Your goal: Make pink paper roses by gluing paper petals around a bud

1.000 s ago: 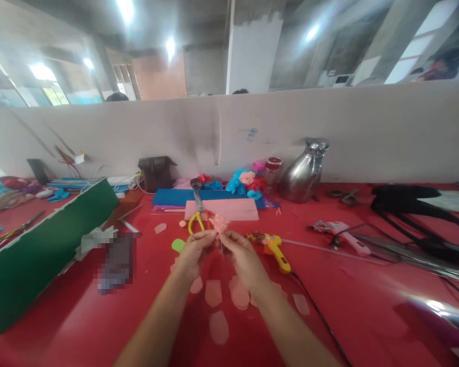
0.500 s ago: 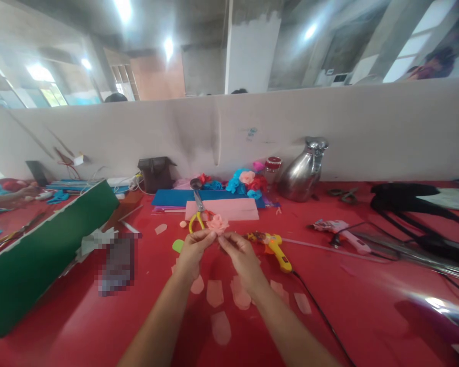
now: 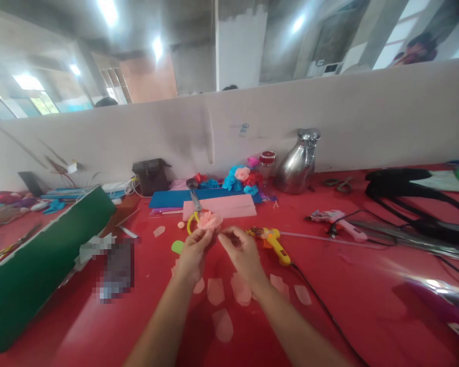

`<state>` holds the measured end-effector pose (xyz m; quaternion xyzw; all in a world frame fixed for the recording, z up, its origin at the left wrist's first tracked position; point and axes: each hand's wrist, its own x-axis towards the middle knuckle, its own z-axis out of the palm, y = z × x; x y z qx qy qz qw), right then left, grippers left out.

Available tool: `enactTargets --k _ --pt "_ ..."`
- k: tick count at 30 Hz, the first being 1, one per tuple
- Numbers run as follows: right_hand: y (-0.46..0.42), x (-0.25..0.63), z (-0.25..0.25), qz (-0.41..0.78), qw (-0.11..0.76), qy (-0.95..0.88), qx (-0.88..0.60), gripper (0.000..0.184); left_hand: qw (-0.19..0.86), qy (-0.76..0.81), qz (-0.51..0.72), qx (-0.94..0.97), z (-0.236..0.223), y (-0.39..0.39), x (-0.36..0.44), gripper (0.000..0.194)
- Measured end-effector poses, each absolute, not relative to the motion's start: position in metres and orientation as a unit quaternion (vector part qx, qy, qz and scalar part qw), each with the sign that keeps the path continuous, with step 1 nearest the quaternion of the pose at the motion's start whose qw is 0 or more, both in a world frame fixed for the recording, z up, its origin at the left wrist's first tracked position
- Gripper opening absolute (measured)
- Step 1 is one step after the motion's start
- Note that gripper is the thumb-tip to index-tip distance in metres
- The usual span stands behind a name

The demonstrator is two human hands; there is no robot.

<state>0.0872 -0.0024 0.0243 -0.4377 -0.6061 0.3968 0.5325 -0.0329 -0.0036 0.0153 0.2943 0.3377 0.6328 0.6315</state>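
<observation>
A pink crepe-paper flower is pinched at its base by my left hand, thumb and fingers closed. Close at its right lower edge is my right hand, fingers curled and pressed together on the petal edge; the exact contact is small and blurred. Loose pink paper petals lie on the red table below my wrists, and more show by a pink petal stack. Behind the flower lie yellow-handled scissors, partly covered. Right of my right hand rests a yellow glue gun with a glue stick behind it.
Folded pink paper and blue paper lie at the back, near finished paper flowers, a lidded jar and a steel jug. A green board stands left. A black cord runs right.
The flower has tilted and moved slightly left with my left hand. My right fingers have shifted from its base to its right edge. The view has swung slightly.
</observation>
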Motion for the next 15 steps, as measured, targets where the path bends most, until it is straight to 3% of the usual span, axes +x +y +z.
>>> enactTargets --k 5,15 --pt "-0.0004 0.0887 0.0296 0.437 0.563 -0.564 -0.417 0.022 0.603 0.358 0.626 0.341 0.0130 -0.0032 -0.0317 0.021" --pt "-0.0015 0.0862 0.0291 0.493 0.578 -0.533 -0.372 0.016 0.581 0.375 0.605 0.394 0.0084 -0.0057 -0.0296 0.021"
